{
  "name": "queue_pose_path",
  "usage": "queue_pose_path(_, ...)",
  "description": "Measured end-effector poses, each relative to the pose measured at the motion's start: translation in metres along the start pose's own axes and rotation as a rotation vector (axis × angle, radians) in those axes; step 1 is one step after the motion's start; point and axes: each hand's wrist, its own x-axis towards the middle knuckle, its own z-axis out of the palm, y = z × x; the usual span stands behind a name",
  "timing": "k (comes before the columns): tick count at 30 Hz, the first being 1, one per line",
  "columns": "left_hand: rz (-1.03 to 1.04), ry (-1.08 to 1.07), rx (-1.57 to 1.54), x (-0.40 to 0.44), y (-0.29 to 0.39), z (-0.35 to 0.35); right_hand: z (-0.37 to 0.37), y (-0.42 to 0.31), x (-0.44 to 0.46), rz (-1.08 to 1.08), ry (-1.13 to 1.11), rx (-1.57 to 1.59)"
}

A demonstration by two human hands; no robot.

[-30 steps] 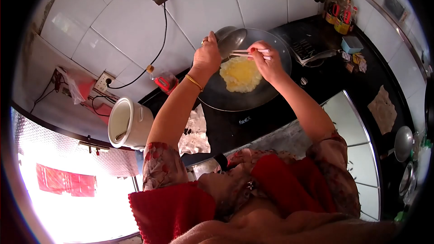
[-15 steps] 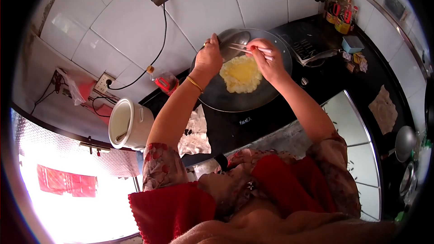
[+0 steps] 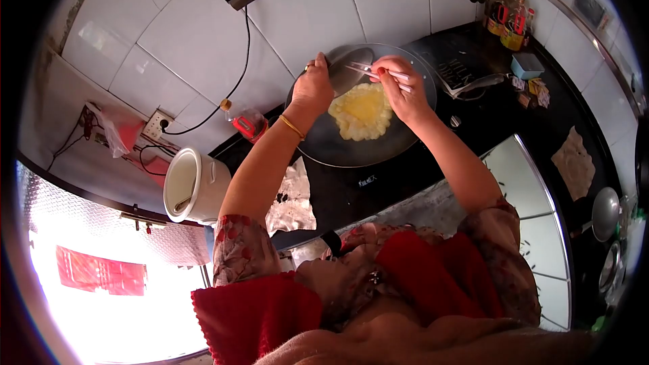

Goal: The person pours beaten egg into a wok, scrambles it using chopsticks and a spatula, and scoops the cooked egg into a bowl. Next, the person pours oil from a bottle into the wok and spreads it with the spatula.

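A wide dark pan point(image 3: 365, 153) sits on the black stove, with a yellow egg with pale, ruffled edges point(image 3: 362, 111) lying in it. My left hand point(image 3: 314, 85) is closed around a metal bowl point(image 3: 347, 73), tilted over the pan's back left part. In my right hand point(image 3: 401, 89) is a pair of pale chopsticks point(image 3: 399, 76); their tips are at the bowl's opening. The egg lies just below the bowl, between my two hands. What the bowl holds, if anything, cannot be made out.
A white pot point(image 3: 196, 186) stands left of my left forearm, near a red-labelled bottle point(image 3: 247, 124). Sauce bottles point(image 3: 514, 26) and a small blue box point(image 3: 526, 66) are at the back right. A ladle point(image 3: 605, 214) lies at the far right.
The bowl has turned and come down slightly over the pan, with my left hand moving a little lower. The chopstick tips have shifted up into the bowl's opening.
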Motion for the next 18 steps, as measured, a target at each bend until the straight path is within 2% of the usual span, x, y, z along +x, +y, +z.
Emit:
queue_pose_path(3,-0.015,0.009,-0.041,0.003,0.002,0.002,-0.004,0.015,-0.006,0.003,-0.05,-0.075)
queue_pose_path(5,-0.035,0.009,-0.045,0.003,0.003,-0.003,-0.003,0.025,-0.017,0.031,-0.001,-0.019)
queue_pose_path(9,-0.059,0.067,-0.123,-0.003,0.002,-0.004,-0.009,0.012,-0.02,0.118,-0.025,-0.072)
queue_pose_path(12,-0.08,0.048,-0.125,-0.005,0.007,-0.012,-0.01,0.011,-0.017,0.114,-0.014,-0.073)
queue_pose_path(15,-0.053,0.053,-0.094,-0.003,0.007,-0.007,-0.006,0.003,-0.009,0.004,-0.057,-0.094)
queue_pose_path(18,-0.028,0.065,-0.104,-0.005,0.011,-0.007,-0.007,0.015,-0.014,0.054,-0.067,-0.129)
